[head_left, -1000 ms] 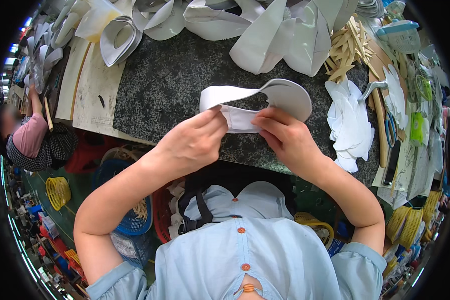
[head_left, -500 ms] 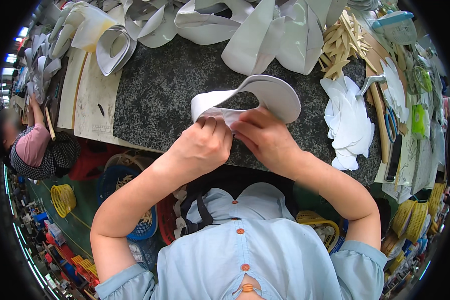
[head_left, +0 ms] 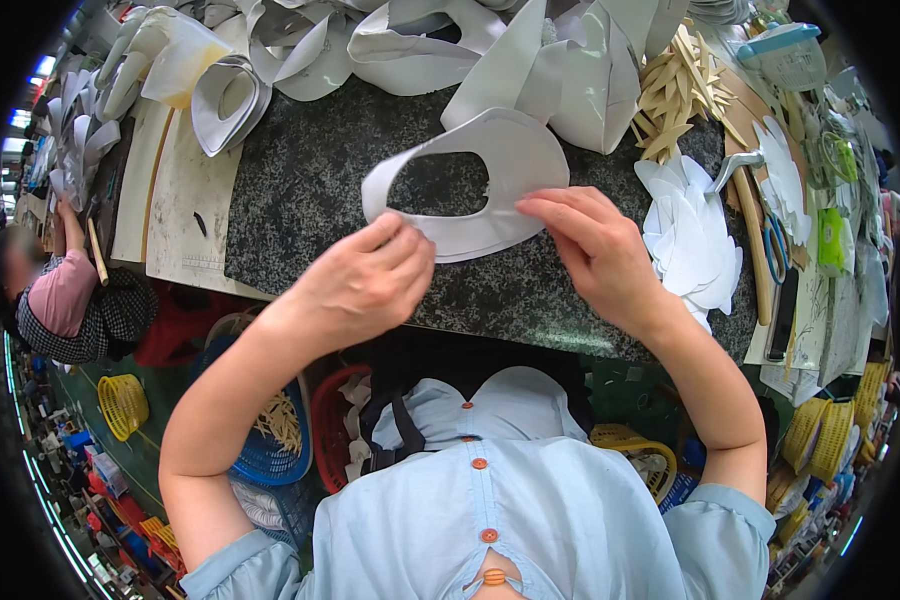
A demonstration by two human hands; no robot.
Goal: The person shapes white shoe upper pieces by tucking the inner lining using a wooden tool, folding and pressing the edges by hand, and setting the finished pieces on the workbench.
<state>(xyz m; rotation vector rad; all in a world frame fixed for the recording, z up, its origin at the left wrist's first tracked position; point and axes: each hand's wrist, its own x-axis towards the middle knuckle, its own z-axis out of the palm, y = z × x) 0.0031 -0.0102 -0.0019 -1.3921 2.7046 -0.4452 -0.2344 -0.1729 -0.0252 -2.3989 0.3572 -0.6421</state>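
A white ring-shaped shoe upper (head_left: 525, 160) with a large oval opening is held a little above the dark speckled slab (head_left: 300, 170), its wide end to the right. My left hand (head_left: 365, 275) pinches the near left edge of the upper between thumb and fingers. My right hand (head_left: 605, 255) has its fingers stretched out, with the tips touching the upper's right part. The palm of that hand is off the piece, and the thumb is partly hidden.
White uppers (head_left: 600, 90) lie heaped along the far side. To the right are tan pointed strips (head_left: 690, 85), white rounded pieces (head_left: 685, 225), a hammer (head_left: 750, 220) and blue-handled scissors (head_left: 775, 250). A person (head_left: 60, 300) works at far left. A blue basket (head_left: 285, 455) stands below the table.
My hands have moved apart: the right hand went right and its fingers straightened, the left went slightly left. The upper has turned flatter, showing its opening, and shifted left and away from me.
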